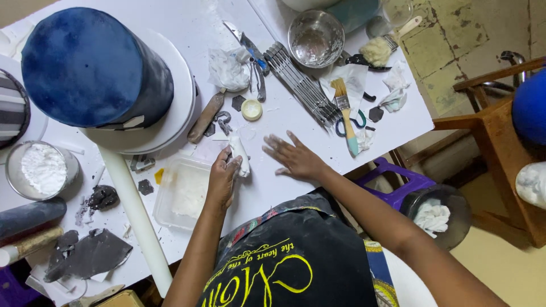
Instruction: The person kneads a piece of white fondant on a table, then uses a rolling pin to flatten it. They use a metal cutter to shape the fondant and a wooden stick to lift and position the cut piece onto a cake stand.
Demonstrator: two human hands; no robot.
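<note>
As seen from the head camera, the single view shows a white work table (296, 187) from above.

Left hand: the left hand (223, 176) is clamped around a small roll of white paste (240, 154), fingers curled over its near end.

Right hand: the right hand (296, 158) lies flat and spread on the bare table just right of the roll, holding nothing; the two hands sit near each other but apart.

Roll position: it rests on the table near the middle, beside the far right corner of a clear plastic tub (181, 193).

Left of the hands: a long white rolling pin (133, 210), a tin of white powder (42, 169) and dark grey paste scraps (91, 253).

Far side: a tall blue cake (91, 68) on a white board (183, 85), a steel bowl (315, 37), a paintbrush (345, 113) and a small white lid (251, 110).

Risk, judged: the dark scraps and grey cut-outs lie close, so a dusted palm could carry dark specks onto the white roll; a tight grip may also dent it.
</note>
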